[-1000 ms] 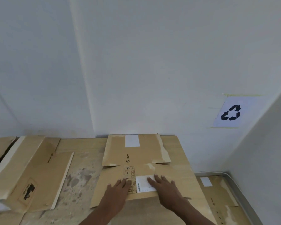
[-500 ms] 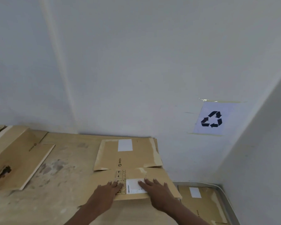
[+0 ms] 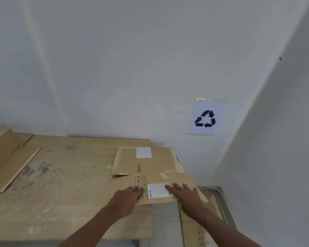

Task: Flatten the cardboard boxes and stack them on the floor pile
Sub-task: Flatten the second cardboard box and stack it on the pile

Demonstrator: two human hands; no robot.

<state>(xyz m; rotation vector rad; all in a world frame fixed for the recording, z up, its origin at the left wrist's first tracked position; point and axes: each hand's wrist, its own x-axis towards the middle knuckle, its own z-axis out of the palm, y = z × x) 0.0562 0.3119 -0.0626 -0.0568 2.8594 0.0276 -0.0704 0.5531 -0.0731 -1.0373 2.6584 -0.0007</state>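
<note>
Pressing PICO-branded flattened box (image 3: 161,168): left hand (image 3: 127,195), right hand (image 3: 186,195) both flat, gripping nothing.

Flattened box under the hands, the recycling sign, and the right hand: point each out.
Flattened box (image 3: 161,164): head view, bare cardboard of its far flap.
Recycling sign (image 3: 205,119): head view, middle of the paper sheet.
Right hand (image 3: 188,197): head view, back of the hand.

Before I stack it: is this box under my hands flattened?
Flattened: the cardboard box lies as a thin sheet on the table, left hand and right hand flat on it.
</note>
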